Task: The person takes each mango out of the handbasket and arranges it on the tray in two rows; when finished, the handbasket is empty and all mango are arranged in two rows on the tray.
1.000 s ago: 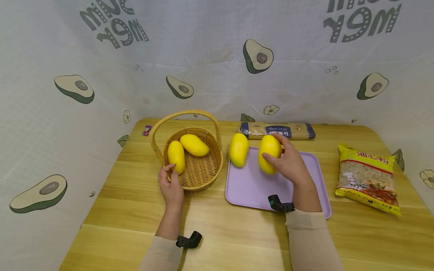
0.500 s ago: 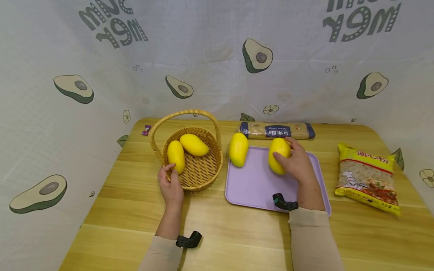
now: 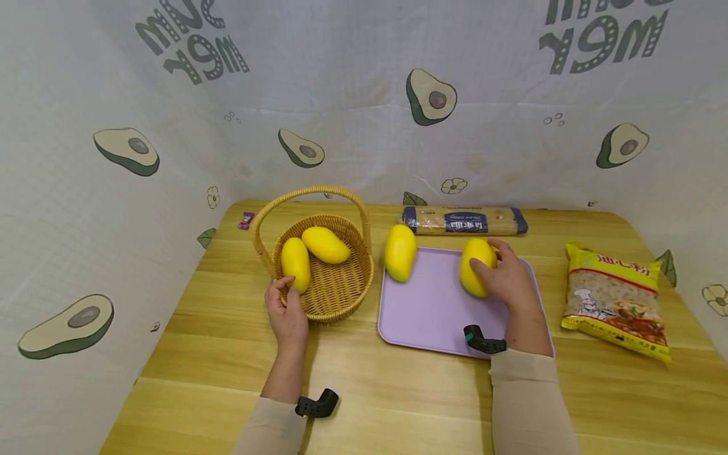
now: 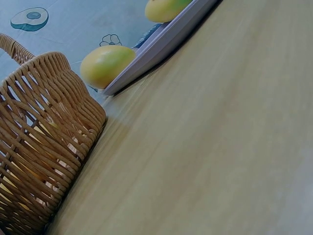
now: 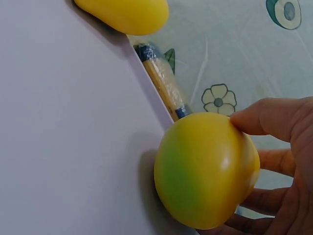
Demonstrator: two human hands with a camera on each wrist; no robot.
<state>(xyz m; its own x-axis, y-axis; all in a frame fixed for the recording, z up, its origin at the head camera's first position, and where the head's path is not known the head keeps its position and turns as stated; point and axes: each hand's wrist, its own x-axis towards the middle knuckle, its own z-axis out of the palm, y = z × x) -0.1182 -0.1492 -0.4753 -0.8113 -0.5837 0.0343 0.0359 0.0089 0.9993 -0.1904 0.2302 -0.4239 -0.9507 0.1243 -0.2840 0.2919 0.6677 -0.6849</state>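
My right hand (image 3: pixel 510 281) grips a yellow mango (image 3: pixel 474 270) over the right part of the lilac tray (image 3: pixel 421 316). In the right wrist view, thumb and fingers sit around this mango, whose near end is greenish. Its shadow falls close by on the tray; whether it touches cannot be told. Another mango (image 3: pixel 400 253) lies at the tray's far left corner. My left hand (image 3: pixel 289 319) holds the near left rim of the wicker basket (image 3: pixel 335 287), fingertips beside an upright-lying mango (image 3: pixel 296 264). A further mango (image 3: pixel 326 244) rests behind it inside the basket.
Behind the tray lies a pack of spaghetti (image 3: pixel 466 221). A yellow bag of pasta (image 3: pixel 617 300) is at the right. A small purple wrapped candy (image 3: pixel 246 220) lies far left. The basket's tall handle (image 3: pixel 309 191) arches above it. A patterned curtain (image 3: pixel 364 82) closes off the back.
My right hand has carried its mango to the right and slightly nearer, lower over the tray. The left hand and basket have stayed put.
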